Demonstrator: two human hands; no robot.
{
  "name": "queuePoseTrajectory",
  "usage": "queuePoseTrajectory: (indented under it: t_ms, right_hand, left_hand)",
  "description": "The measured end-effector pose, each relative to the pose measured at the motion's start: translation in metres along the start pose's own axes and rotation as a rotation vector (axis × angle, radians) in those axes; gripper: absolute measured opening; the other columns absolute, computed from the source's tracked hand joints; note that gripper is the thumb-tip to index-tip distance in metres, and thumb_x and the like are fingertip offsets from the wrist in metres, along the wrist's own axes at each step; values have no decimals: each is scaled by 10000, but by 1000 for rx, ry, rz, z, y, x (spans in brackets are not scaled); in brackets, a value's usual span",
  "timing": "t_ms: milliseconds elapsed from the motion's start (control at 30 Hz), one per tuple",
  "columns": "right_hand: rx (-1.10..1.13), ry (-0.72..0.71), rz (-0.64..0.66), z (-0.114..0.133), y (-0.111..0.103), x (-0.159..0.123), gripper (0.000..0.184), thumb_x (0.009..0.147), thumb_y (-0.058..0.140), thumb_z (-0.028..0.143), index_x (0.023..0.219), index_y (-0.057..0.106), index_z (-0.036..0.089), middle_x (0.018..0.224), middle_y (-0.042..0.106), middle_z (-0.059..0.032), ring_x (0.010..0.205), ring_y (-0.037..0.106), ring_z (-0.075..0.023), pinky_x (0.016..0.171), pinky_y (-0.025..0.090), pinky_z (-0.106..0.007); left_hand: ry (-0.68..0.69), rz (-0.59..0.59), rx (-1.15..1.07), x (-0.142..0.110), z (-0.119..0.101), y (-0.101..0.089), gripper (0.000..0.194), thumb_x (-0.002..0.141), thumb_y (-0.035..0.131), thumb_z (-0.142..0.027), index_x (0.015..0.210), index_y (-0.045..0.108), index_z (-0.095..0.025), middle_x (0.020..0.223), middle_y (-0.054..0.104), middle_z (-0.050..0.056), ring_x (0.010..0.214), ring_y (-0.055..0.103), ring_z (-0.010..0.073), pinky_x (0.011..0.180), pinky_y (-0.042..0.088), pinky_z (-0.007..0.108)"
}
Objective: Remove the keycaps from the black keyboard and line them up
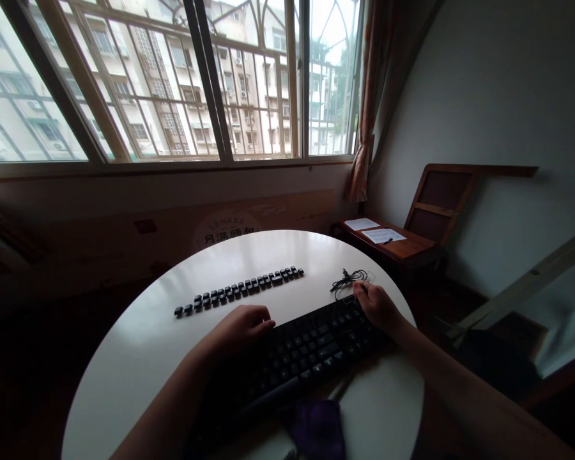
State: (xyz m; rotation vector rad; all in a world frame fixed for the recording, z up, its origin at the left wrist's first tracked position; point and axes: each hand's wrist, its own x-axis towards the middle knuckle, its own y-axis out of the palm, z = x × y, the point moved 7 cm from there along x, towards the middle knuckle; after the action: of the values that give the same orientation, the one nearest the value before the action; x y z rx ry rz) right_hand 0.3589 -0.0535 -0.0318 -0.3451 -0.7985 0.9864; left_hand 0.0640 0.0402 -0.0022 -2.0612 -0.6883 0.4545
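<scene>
Black, long plastic keyboard (311, 348) below our fingers. Grip?

Right hand (377, 306) clamped on a thin, dark, wire-ended tool (365, 288); left hand (246, 323) curled at the keyboard, hold unclear. We'd best brace it flat.

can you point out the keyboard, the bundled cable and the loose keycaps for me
Keyboard (311, 350): head view, on keys near its visible middle
Bundled cable (349, 278): head view, on the dark loops
Loose keycaps (244, 291): head view, on one cap mid-row
</scene>
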Motion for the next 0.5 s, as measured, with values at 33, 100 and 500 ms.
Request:
queuePoseTrajectory:
  t_ms: [33, 100, 500]
  right_hand:
    - [20, 11, -8, -1, -1, 0, 363, 975, 345, 435, 780, 555, 211, 657, 643, -52, 619, 623, -230, 624, 449, -310]
    - [57, 29, -27, -4, -3, 0, 359, 966, 363, 454, 773, 548, 214, 651, 630, -45, 610, 603, -227, 619, 443, -311]
    - [179, 87, -162, -15, -14, 1, 402, 948, 388, 507, 694, 494, 215, 571, 527, -2, 524, 492, -178, 549, 391, -285]
  left_hand:
    - [1, 1, 4, 0, 0, 0, 399, 854, 516, -539, 809, 675, -176, 797, 676, 50, 719, 595, 200, 632, 428, 278]
    - [5, 1, 9, 0, -2, 0, 395, 854, 517, -536, 806, 674, -177, 792, 676, 49, 718, 594, 199, 631, 427, 277]
    - [10, 3, 28, -1, 1, 0, 375, 868, 508, -507, 826, 676, -174, 820, 683, 50, 744, 609, 205, 646, 435, 283]
